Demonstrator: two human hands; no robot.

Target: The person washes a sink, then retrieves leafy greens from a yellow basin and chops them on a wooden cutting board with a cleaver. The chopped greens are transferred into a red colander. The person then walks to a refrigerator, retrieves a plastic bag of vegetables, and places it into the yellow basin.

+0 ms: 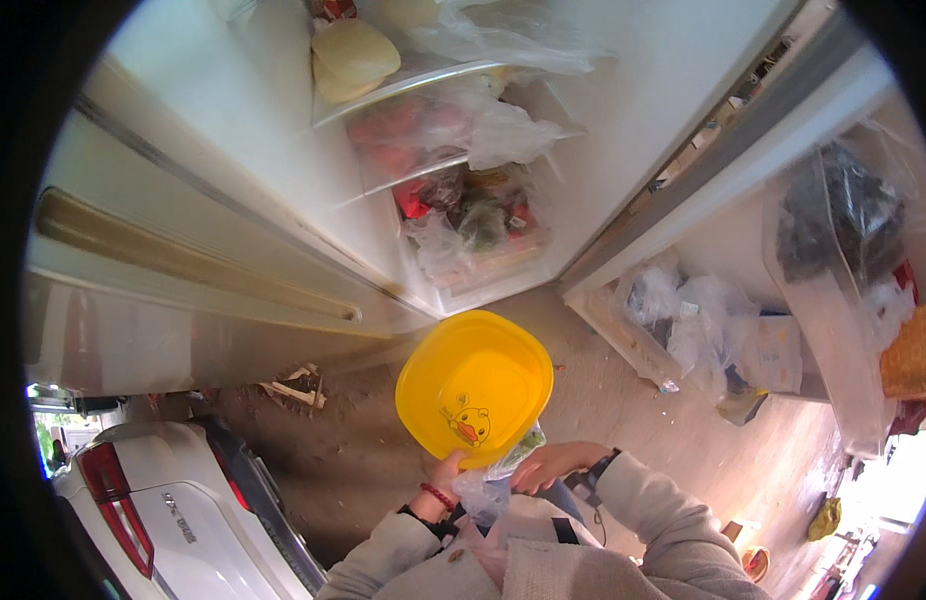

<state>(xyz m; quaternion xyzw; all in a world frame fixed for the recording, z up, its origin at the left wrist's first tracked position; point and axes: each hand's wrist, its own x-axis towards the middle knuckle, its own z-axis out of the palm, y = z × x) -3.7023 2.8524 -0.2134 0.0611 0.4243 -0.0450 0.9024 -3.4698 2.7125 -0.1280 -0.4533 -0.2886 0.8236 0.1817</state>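
My left hand [449, 476] grips the near rim of a yellow plastic basin [474, 375], which is tilted and shows a duck face printed inside. A clear plastic bag [484, 496] hangs between my hands, with something green in its upper part beside the basin's rim. My right hand [541, 466] is closed on the bag's right side, just right of the basin. Beyond the basin stands an open refrigerator compartment [500, 289], its shelves and bottom bin [481, 262] holding several bagged items.
An open refrigerator door [620, 337] with bagged goods in its racks is at the right. Another door [207, 262] with a recessed handle stands left. A white car [177, 517] is at lower left. Wood scraps [301, 386] lie on the floor [358, 450].
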